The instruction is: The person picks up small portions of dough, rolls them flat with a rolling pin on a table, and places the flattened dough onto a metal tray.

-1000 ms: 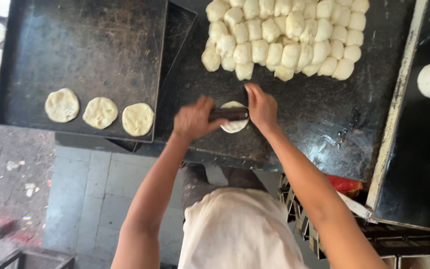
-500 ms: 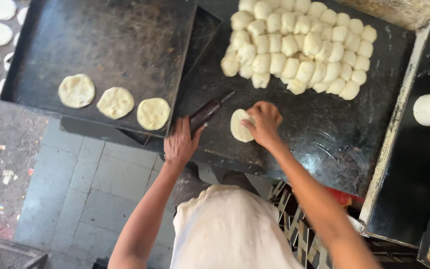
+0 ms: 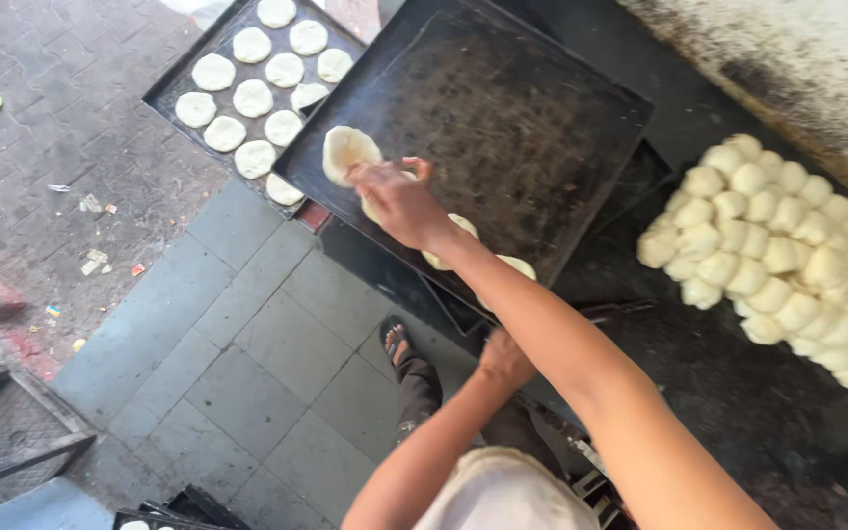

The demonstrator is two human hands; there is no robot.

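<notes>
My right hand (image 3: 397, 201) reaches left across a large dark baking tray (image 3: 512, 108). Its fingertips pinch the edge of a flat dough disc (image 3: 345, 151) lying at the tray's near-left corner. Two more flat discs (image 3: 461, 228) (image 3: 519, 265) sit on the tray, partly hidden under my forearm. My left hand (image 3: 504, 358) rests at the edge of the black counter (image 3: 738, 393), with its fingers hidden. A dark rolling pin (image 3: 618, 310) lies on the counter just right of that hand. A heap of dough balls (image 3: 787, 255) is piled at the right.
A second dark tray (image 3: 171, 90) with several flat discs stands farther left, partly under the big tray. Below are grey floor tiles and my sandalled foot (image 3: 397, 340). A metal frame (image 3: 12, 432) stands at the bottom left.
My right hand has lifted the flattened disc off the counter and carried it left onto the big tray. My left hand has let the rolling pin lie and stayed at the counter's edge.
</notes>
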